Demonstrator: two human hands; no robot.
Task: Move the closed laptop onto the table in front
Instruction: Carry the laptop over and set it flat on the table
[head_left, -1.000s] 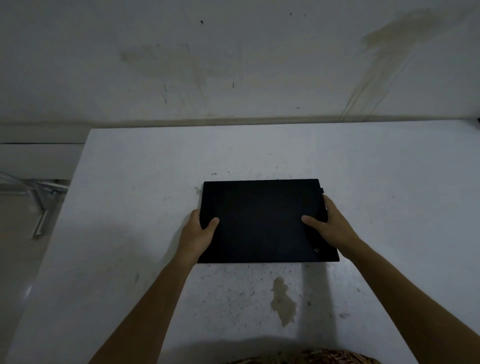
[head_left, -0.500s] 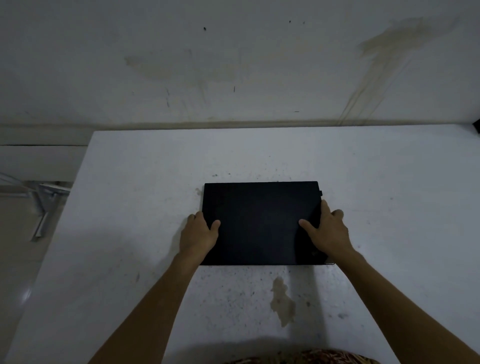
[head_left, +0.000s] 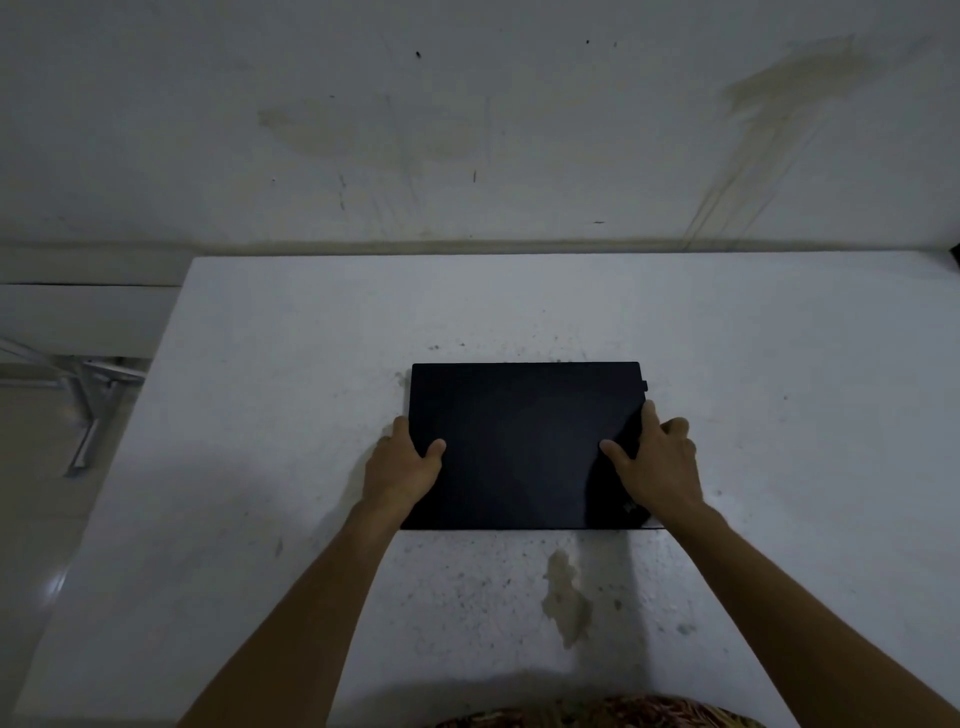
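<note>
A closed black laptop (head_left: 519, 441) lies flat on the white table (head_left: 260, 415), roughly in its middle. My left hand (head_left: 402, 465) grips the laptop's left edge, thumb on the lid and fingers curled round the side. My right hand (head_left: 652, 462) rests on the laptop's right edge, thumb on the lid, with the fingers spread over the side and partly lifted. The near right corner of the laptop is hidden behind my right wrist.
A stained white wall (head_left: 467, 130) runs along the table's far edge. A yellowish stain (head_left: 566, 597) marks the table nearer to me than the laptop. Metal legs (head_left: 88, 405) stand on the floor to the left. A dark object (head_left: 955, 257) shows at the far right.
The laptop has come down flat on the table. My right hand has shifted from a firm side grip to a looser hold with fingers spread. The left hand has barely moved.
</note>
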